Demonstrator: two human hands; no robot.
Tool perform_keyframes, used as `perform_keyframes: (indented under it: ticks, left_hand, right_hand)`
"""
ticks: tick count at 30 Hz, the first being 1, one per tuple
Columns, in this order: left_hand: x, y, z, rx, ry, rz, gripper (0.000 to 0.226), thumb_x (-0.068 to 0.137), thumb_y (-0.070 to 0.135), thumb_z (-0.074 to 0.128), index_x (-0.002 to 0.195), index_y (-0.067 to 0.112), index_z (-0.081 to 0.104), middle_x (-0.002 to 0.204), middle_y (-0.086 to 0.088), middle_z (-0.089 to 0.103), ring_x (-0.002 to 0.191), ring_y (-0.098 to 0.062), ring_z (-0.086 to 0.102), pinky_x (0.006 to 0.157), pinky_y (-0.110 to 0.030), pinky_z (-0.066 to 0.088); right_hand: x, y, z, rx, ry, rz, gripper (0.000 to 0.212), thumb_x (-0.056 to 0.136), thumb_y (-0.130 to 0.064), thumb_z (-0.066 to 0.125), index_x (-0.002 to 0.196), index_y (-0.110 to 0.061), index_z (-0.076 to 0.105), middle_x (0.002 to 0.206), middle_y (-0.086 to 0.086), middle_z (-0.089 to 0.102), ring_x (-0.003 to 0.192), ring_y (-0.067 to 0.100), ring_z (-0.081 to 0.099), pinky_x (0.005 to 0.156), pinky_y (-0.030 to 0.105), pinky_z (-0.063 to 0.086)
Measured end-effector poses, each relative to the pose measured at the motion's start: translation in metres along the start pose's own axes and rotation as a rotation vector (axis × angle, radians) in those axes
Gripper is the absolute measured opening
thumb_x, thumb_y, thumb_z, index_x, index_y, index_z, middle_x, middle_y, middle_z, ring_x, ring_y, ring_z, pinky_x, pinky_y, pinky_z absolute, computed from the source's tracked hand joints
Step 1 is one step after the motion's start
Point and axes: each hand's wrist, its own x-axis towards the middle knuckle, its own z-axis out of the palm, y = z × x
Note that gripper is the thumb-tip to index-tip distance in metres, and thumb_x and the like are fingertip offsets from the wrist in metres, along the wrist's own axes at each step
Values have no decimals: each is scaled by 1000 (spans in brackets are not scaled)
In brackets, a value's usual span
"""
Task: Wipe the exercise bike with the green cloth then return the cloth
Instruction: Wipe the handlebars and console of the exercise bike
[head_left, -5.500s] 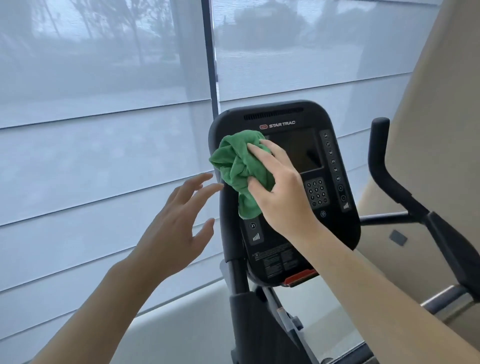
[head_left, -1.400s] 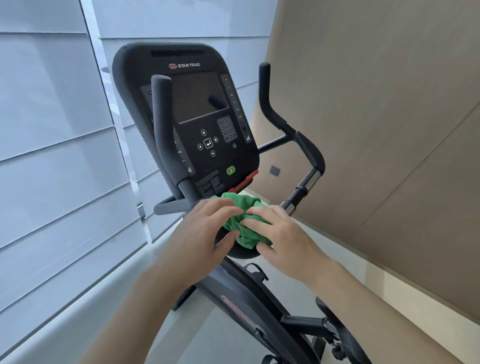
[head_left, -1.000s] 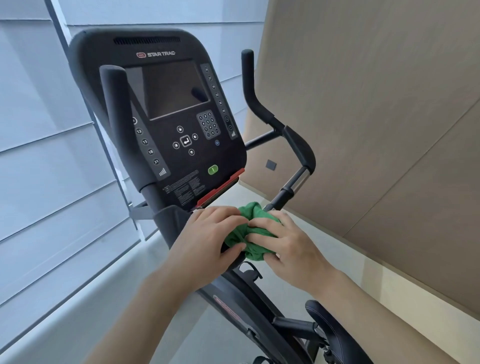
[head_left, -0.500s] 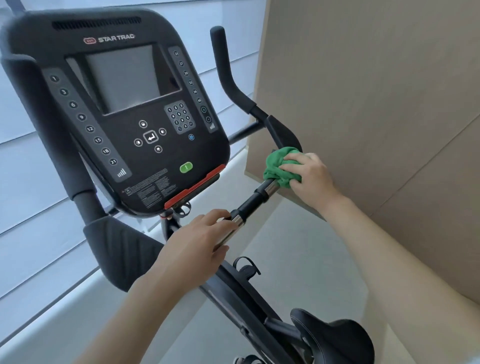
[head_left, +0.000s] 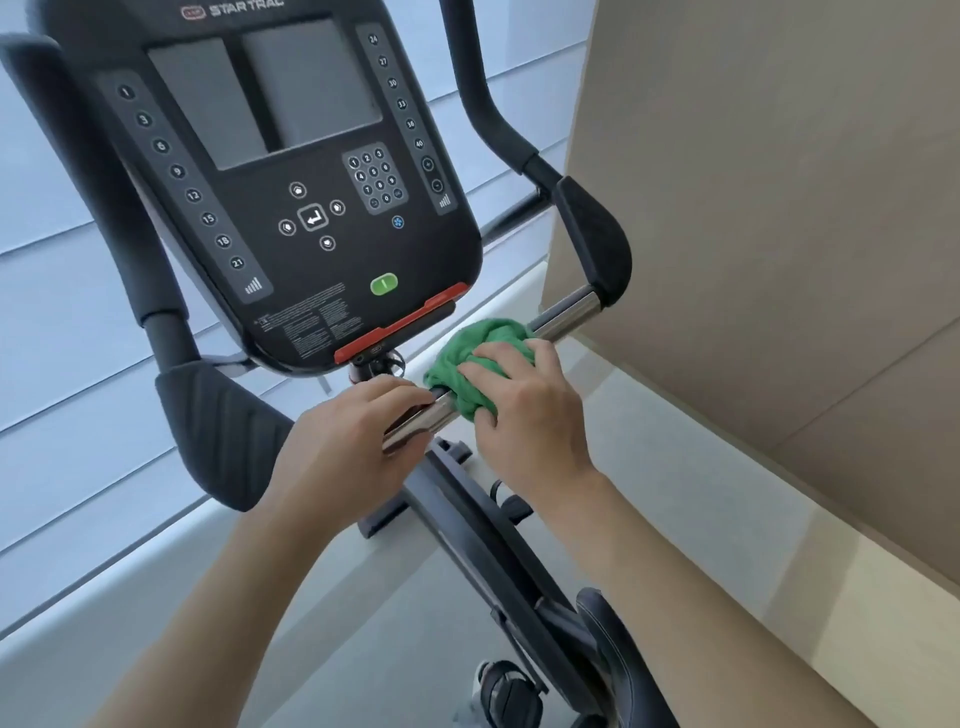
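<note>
The exercise bike's black console (head_left: 291, 171) fills the upper left, with a chrome handlebar (head_left: 569, 306) running below it toward the right. My right hand (head_left: 524, 410) grips the bunched green cloth (head_left: 467, 353), which is wrapped round the middle of that bar. Just left of the cloth, my left hand (head_left: 348, 441) holds the chrome bar, fingers curled over it. A black padded grip (head_left: 592, 239) caps the bar's right end, and another black pad (head_left: 218, 431) sits lower left.
A beige wall panel (head_left: 779, 208) stands close on the right, almost touching the right grip. Window blinds (head_left: 62, 322) lie behind the bike on the left. The black frame (head_left: 493, 540) slopes down to the saddle (head_left: 613, 639) at the bottom.
My right hand has slid the cloth down the chrome bar from the right grip toward my left hand. The view has moved closer to the console.
</note>
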Motion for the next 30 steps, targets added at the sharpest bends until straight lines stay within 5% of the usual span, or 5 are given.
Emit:
perform_keyframes:
  ticks: [6, 10, 13, 19, 30]
  left_hand:
    - [-55, 13, 3, -64, 59, -25, 45, 84, 17, 83, 127, 18, 71, 135, 4, 66, 120, -22, 64, 102, -44, 52]
    - [-110, 12, -9, -268, 137, -106, 54, 86, 18, 82, 133, 32, 61, 136, 19, 58, 125, -4, 56, 108, -28, 47]
    - [-156, 13, -21, -327, 148, -103, 63, 84, 23, 82, 134, 48, 52, 137, 29, 52, 127, 3, 51, 105, -7, 36]
    - [-239, 34, -19, -398, 90, -48, 67, 84, 48, 72, 145, 48, 46, 146, 26, 45, 133, -6, 51, 103, -26, 45]
    - [-285, 127, 12, -603, -131, 100, 50, 73, 21, 66, 118, 41, 58, 127, 31, 55, 116, 4, 56, 91, -36, 55]
  right_hand:
    - [-41, -42, -5, 105, -75, -5, 51, 82, -10, 77, 131, -24, 72, 139, -7, 62, 122, 25, 50, 81, 37, 63]
    - [-75, -62, -17, 212, -221, -36, 51, 87, -10, 69, 135, -29, 69, 140, -12, 58, 118, 20, 50, 88, 39, 60]
    - [-112, -79, -35, 277, -243, 10, 54, 87, -9, 66, 137, -32, 67, 142, -19, 55, 120, 14, 49, 96, 36, 56]
    - [-187, -125, -74, 405, -282, 19, 62, 79, -5, 66, 135, -33, 67, 144, -29, 47, 131, 4, 49, 106, 30, 51]
    - [-320, -130, -160, 470, -254, 320, 76, 67, -5, 72, 132, -40, 53, 141, -22, 45, 137, 3, 47, 105, 5, 35]
